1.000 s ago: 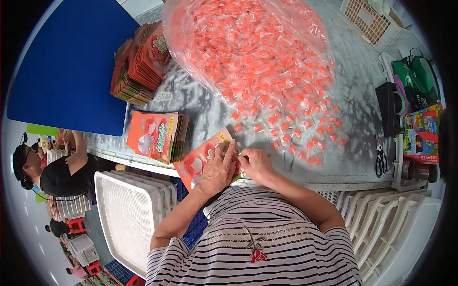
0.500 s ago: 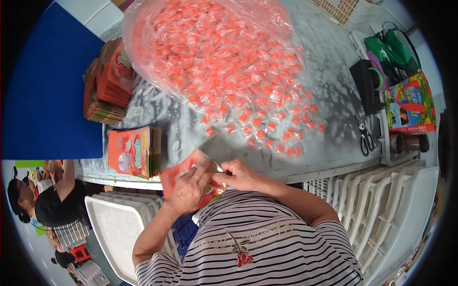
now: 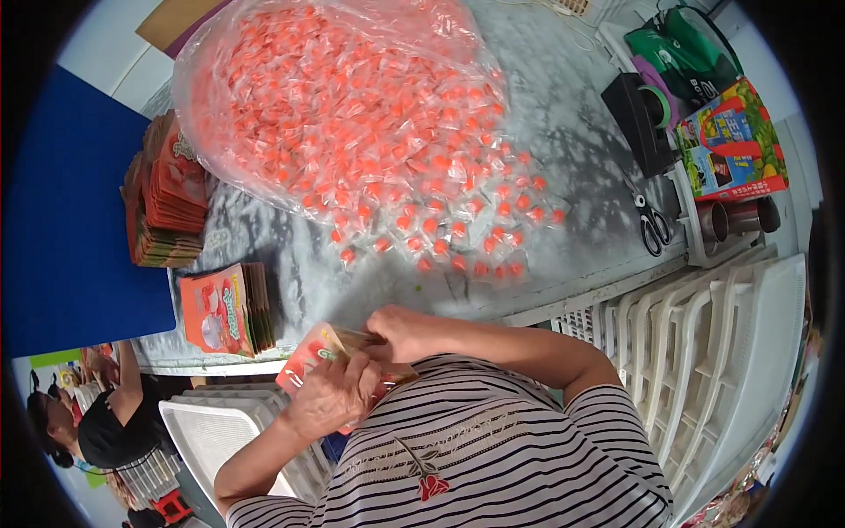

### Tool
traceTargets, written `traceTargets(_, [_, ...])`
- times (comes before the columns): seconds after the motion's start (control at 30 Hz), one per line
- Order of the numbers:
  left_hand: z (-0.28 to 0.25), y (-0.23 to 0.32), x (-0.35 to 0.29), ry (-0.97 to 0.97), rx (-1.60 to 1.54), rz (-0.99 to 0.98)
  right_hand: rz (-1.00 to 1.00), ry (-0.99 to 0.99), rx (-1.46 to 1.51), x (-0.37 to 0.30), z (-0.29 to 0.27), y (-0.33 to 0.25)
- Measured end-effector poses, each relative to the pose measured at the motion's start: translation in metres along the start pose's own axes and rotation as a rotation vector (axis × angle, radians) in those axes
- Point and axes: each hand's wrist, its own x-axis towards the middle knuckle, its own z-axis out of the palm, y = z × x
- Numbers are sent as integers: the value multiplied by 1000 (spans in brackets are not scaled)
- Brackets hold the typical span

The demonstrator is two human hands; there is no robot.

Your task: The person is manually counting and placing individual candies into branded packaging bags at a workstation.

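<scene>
Grip: your left hand and right hand grasping one red pouch, likely light, pliant, slick; best held by edges.

A mottled grey surface spreads from the centre past one o'clock in bright light, with a flat blue panel at nine, a white wall at ten, white plastic trays stacked at four, and a red stool between seven and eight.

Pouch stacks left of wrapped pieces, scissors right.
</scene>
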Motion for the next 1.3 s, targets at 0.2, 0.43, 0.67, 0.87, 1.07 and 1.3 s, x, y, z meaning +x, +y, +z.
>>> traceTargets(0.2, [-6,1,6,-142,-69,-166,20,140,-54,3,16,-4])
traceTargets(0.43, [-17,3,8,-106,-507,52,53,194,-26,15,5,24])
traceTargets(0.67, [-11,-1,22,153,-629,-204,218,126,24,-35,0,21])
traceTargets(0.87, [7,-4,17,258,-669,-453,-69,645,-174,-109,-31,32])
traceTargets(1.07, [12,-6,13,316,-633,-501,94,998,-448,-141,-81,55])
traceTargets(1.3, [14,0,17,320,-639,-507,194,714,-718,-113,-68,70])
